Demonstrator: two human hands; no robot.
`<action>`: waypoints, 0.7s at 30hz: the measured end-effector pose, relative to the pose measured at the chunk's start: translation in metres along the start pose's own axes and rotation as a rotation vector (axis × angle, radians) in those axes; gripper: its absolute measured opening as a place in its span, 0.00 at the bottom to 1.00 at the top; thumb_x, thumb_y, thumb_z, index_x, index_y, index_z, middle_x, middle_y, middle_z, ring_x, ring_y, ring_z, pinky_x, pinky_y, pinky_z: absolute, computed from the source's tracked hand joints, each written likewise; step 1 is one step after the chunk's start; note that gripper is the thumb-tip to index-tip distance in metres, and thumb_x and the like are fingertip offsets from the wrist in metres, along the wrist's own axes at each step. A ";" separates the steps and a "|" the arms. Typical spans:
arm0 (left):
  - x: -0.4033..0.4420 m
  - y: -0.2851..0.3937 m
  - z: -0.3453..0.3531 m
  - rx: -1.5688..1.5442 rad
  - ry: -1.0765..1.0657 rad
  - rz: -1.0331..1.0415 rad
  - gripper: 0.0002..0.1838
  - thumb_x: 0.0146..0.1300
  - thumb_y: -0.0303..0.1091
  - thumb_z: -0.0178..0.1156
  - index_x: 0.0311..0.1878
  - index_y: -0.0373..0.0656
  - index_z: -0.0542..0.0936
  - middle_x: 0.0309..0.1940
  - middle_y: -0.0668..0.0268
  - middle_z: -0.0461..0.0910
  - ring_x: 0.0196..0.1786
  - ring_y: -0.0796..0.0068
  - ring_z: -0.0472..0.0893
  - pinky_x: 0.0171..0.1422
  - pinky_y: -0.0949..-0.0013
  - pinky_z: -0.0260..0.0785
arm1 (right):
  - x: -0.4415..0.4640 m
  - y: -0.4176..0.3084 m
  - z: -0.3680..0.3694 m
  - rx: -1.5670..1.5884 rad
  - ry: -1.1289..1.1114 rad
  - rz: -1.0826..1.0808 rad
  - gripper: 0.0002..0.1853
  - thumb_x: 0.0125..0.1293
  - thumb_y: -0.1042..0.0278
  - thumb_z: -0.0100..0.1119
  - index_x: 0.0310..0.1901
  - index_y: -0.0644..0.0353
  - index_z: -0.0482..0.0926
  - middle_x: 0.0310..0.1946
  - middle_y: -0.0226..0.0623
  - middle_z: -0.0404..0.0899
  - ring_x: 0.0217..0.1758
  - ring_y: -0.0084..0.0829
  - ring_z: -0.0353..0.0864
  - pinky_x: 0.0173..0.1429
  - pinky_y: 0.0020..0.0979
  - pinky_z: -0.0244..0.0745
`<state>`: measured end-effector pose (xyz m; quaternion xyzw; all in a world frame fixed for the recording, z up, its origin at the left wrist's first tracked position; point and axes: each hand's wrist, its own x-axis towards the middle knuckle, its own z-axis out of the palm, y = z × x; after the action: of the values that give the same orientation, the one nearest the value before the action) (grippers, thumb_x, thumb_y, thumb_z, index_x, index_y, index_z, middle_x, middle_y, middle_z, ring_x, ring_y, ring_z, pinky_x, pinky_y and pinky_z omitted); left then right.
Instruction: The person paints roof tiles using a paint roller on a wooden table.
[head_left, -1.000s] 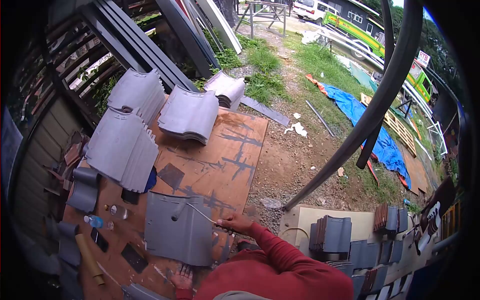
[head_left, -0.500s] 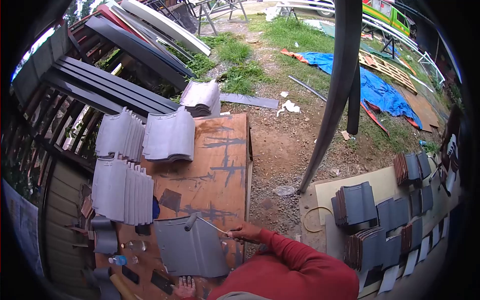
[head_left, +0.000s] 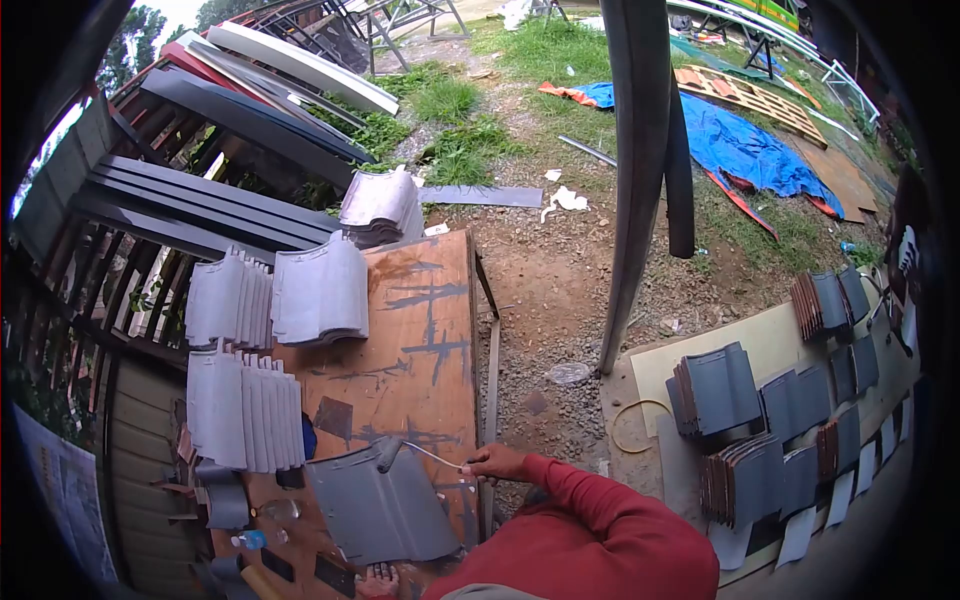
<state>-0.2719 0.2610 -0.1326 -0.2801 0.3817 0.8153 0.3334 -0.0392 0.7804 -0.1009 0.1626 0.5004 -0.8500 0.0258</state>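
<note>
A paint roller (head_left: 388, 453) is in my right hand (head_left: 497, 462), its fingers closed round the handle end. The roller's grey head rests on the upper edge of a curved grey roof tile (head_left: 375, 505), which lies on the wooden table (head_left: 400, 300). Near the tile's lower edge, my left hand (head_left: 377, 580) lies with fingers stretched out; whether it presses on the tile is hard to tell. Two dark phone-like slabs, one of them a black slab (head_left: 334, 574), lie left of that hand, with a small bottle (head_left: 250, 539) close by.
Stacks of pale tiles (head_left: 240, 405) stand on the table's left side. A dark post (head_left: 640, 190) rises ahead on the right. Beyond it lies a blue tarp (head_left: 750, 155). Grey-faced tile stacks (head_left: 720, 390) sit on a low board at right.
The camera view has shifted slightly, so the scene sits differently in the picture. The roller head has stayed near the tile's upper edge, and my left hand remains by the lower edge.
</note>
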 end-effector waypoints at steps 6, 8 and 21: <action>0.014 -0.030 0.040 0.025 0.081 0.005 0.31 0.66 0.63 0.47 0.57 0.47 0.76 0.52 0.61 0.79 0.65 0.51 0.71 0.78 0.35 0.56 | -0.012 0.003 -0.014 0.091 0.058 -0.049 0.20 0.69 0.45 0.71 0.45 0.56 0.89 0.24 0.20 0.76 0.24 0.15 0.74 0.27 0.22 0.70; 0.017 -0.037 0.050 0.033 0.098 0.008 0.32 0.66 0.64 0.48 0.58 0.47 0.75 0.54 0.60 0.77 0.66 0.51 0.70 0.79 0.35 0.55 | -0.016 0.007 -0.019 0.111 0.071 -0.068 0.20 0.69 0.46 0.70 0.46 0.56 0.89 0.25 0.20 0.76 0.24 0.15 0.73 0.27 0.22 0.69; 0.018 -0.067 0.056 -0.022 0.112 0.013 0.44 0.62 0.73 0.50 0.70 0.47 0.67 0.65 0.58 0.70 0.74 0.52 0.64 0.81 0.34 0.50 | -0.035 -0.006 -0.046 0.080 0.117 -0.021 0.20 0.71 0.49 0.70 0.50 0.60 0.87 0.27 0.22 0.78 0.26 0.15 0.75 0.30 0.22 0.71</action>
<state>-0.2435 0.3445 -0.1438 -0.3264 0.3924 0.8048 0.3029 0.0039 0.8191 -0.1057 0.2077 0.4684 -0.8585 -0.0191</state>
